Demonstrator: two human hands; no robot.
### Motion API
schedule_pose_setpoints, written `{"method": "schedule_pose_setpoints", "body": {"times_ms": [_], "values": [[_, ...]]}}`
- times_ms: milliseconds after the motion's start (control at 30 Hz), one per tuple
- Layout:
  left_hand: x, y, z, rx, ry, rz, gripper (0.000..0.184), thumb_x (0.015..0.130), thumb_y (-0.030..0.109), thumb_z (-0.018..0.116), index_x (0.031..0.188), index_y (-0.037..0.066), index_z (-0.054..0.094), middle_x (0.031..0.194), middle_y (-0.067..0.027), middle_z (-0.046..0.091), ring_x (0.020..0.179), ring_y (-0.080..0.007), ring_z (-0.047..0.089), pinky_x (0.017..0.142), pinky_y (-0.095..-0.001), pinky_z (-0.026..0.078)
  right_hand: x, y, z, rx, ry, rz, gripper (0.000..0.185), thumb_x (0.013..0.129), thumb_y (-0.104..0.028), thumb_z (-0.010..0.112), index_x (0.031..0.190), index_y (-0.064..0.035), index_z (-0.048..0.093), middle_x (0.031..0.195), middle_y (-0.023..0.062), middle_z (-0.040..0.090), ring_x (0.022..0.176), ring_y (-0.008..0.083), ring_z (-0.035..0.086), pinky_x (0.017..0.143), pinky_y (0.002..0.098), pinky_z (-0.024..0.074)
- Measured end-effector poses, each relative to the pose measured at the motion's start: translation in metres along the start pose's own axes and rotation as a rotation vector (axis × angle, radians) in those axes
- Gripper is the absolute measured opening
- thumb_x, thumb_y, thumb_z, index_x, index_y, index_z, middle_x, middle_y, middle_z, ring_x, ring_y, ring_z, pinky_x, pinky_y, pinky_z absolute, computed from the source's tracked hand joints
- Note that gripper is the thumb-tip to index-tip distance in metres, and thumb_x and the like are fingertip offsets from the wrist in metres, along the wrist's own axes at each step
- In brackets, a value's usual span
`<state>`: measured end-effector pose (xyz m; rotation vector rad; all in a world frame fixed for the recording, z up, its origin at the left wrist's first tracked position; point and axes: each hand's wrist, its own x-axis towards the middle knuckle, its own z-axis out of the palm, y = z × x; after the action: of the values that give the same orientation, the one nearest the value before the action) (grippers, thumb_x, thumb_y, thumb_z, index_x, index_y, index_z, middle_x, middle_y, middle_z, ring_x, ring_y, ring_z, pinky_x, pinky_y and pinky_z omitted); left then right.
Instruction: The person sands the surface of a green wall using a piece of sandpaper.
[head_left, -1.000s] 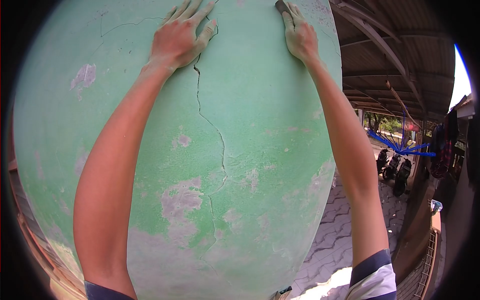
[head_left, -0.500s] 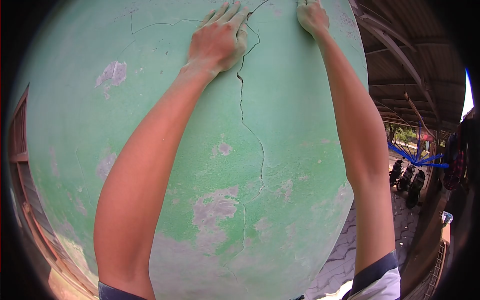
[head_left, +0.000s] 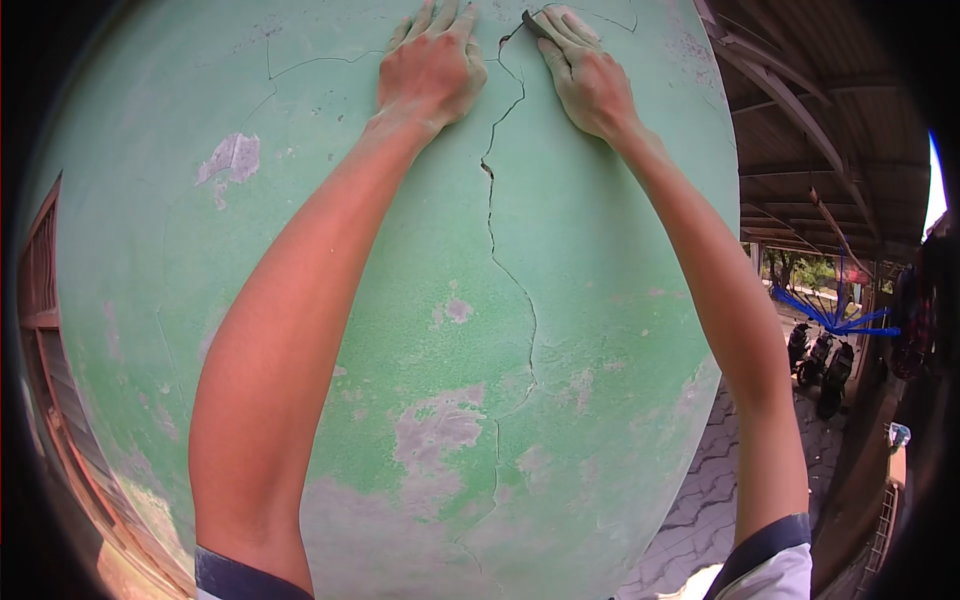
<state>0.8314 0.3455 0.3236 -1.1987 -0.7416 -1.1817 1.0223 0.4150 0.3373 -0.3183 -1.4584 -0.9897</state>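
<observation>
A green painted wall (head_left: 400, 260) fills the middle of the head view, with a jagged crack (head_left: 492, 215) running down it. Flat against the wall, left of the crack, rests my left hand (head_left: 430, 75), open with fingers spread and nothing held. My right hand (head_left: 590, 85) lies to the right of the crack. Its dusty fingers are together and press a dark grey piece that looks like sandpaper (head_left: 535, 25) onto the wall. Only the sandpaper's edge shows, close to the crack's upper part; the rest is hidden under the fingers.
Peeled grey patches (head_left: 440, 430) mark the lower wall. A wooden shutter frame (head_left: 42, 320) stands at the far left. Beyond the wall's right edge are a paved floor (head_left: 705, 470), parked motorbikes (head_left: 825, 370), blue straps (head_left: 840, 322) and a roof (head_left: 820, 110).
My right hand has come down and left along the wall towards the crack, and the sandpaper's edge now shows. My left hand stays in nearly the same place; the view has shifted slightly.
</observation>
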Motion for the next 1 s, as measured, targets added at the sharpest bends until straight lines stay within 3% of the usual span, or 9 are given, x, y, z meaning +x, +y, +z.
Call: {"method": "schedule_pose_setpoints", "body": {"times_ms": [100, 200, 300, 533, 667, 767, 867, 933, 1000], "values": [[0.008, 0.004, 0.003, 0.001, -0.054, -0.026, 0.053, 0.097, 0.015, 0.046, 0.148, 0.002, 0.050, 0.159, -0.0173, 0.042, 0.150, -0.0331, 0.036, 0.125, -0.0433, 0.025, 0.024, 0.035, -0.013, 0.071, -0.008, 0.064, 0.048, 0.106, -0.028, 0.048, 0.151, -0.0112, 0.050, 0.158, 0.0131, 0.045, 0.149, 0.0307, 0.038, 0.123, 0.0412, 0.0295], [0.006, -0.004, 0.001, 0.014, -0.041, -0.050, 0.053, 0.096, 0.016, 0.046, 0.148, 0.002, 0.051, 0.159, -0.0167, 0.043, 0.149, -0.0333, 0.037, 0.125, -0.0430, 0.025, 0.045, 0.042, -0.002, 0.155, 0.010, 0.424, 0.049, 0.106, -0.029, 0.047, 0.151, -0.0114, 0.050, 0.159, 0.0131, 0.043, 0.149, 0.0312, 0.038, 0.124, 0.0412, 0.0281], [0.005, 0.000, 0.001, 0.001, -0.028, -0.035, 0.054, 0.096, 0.015, 0.046, 0.148, 0.003, 0.050, 0.159, -0.0164, 0.043, 0.149, -0.0327, 0.036, 0.125, -0.0424, 0.025, 0.017, -0.010, 0.009, 0.051, -0.044, -0.028, 0.051, 0.107, -0.033, 0.042, 0.152, -0.0088, 0.047, 0.158, 0.0141, 0.045, 0.148, 0.0328, 0.039, 0.122, 0.0417, 0.0318], [-0.002, -0.007, 0.003, 0.021, -0.007, 0.001, 0.055, 0.097, 0.019, 0.046, 0.149, 0.002, 0.049, 0.160, -0.0164, 0.041, 0.149, -0.0328, 0.037, 0.125, -0.0416, 0.025, 0.053, 0.064, 0.024, -0.005, 0.140, 0.289, 0.053, 0.108, -0.036, 0.039, 0.153, -0.0085, 0.045, 0.157, 0.0166, 0.045, 0.147, 0.0318, 0.040, 0.121, 0.0426, 0.0328], [0.000, 0.000, -0.003, -0.051, -0.025, -0.034, 0.055, 0.098, 0.020, 0.046, 0.150, 0.001, 0.048, 0.158, -0.0168, 0.044, 0.148, -0.0329, 0.039, 0.125, -0.0414, 0.026, 0.004, -0.025, 0.004, 0.017, 0.015, -0.125, 0.044, 0.105, -0.026, 0.050, 0.144, -0.0073, 0.058, 0.152, 0.0147, 0.052, 0.147, 0.0318, 0.040, 0.122, 0.0419, 0.0308], [0.001, 0.000, -0.001, -0.043, 0.014, -0.028, 0.056, 0.097, 0.021, 0.047, 0.149, 0.001, 0.049, 0.155, -0.0174, 0.048, 0.145, -0.0336, 0.043, 0.124, -0.0420, 0.029, 0.032, 0.014, -0.006, 0.186, -0.027, -0.028, 0.045, 0.105, -0.026, 0.051, 0.144, -0.0056, 0.057, 0.150, 0.0167, 0.053, 0.146, 0.0328, 0.042, 0.121, 0.0404, 0.0328], [-0.001, -0.004, 0.007, 0.007, 0.121, 0.019, 0.054, 0.097, 0.021, 0.047, 0.147, 0.001, 0.051, 0.152, -0.0182, 0.051, 0.142, -0.0349, 0.046, 0.122, -0.0427, 0.032, 0.052, 0.024, 0.004, 0.126, 0.101, 0.359, 0.045, 0.104, -0.024, 0.052, 0.144, -0.0033, 0.057, 0.148, 0.0192, 0.054, 0.145, 0.0346, 0.043, 0.120, 0.0410, 0.0336], [-0.002, -0.004, 0.004, -0.044, 0.069, -0.011, 0.054, 0.098, 0.020, 0.046, 0.148, 0.001, 0.050, 0.153, -0.0182, 0.050, 0.144, -0.0344, 0.044, 0.123, -0.0424, 0.030, 0.034, 0.003, 0.015, 0.030, -0.023, 0.202, 0.046, 0.108, -0.037, 0.042, 0.149, -0.0184, 0.053, 0.158, 0.0062, 0.046, 0.140, 0.0325, 0.048, 0.112, 0.0440, 0.0425], [0.002, -0.001, -0.006, -0.101, 0.038, -0.036, 0.054, 0.099, 0.020, 0.046, 0.149, 0.001, 0.049, 0.155, -0.0182, 0.048, 0.145, -0.0338, 0.043, 0.124, -0.0421, 0.029, -0.005, -0.034, 0.023, 0.005, 0.042, -0.135, 0.046, 0.108, -0.034, 0.043, 0.150, -0.0148, 0.052, 0.158, 0.0023, 0.045, 0.147, 0.0275, 0.040, 0.116, 0.0406, 0.0397]]}}
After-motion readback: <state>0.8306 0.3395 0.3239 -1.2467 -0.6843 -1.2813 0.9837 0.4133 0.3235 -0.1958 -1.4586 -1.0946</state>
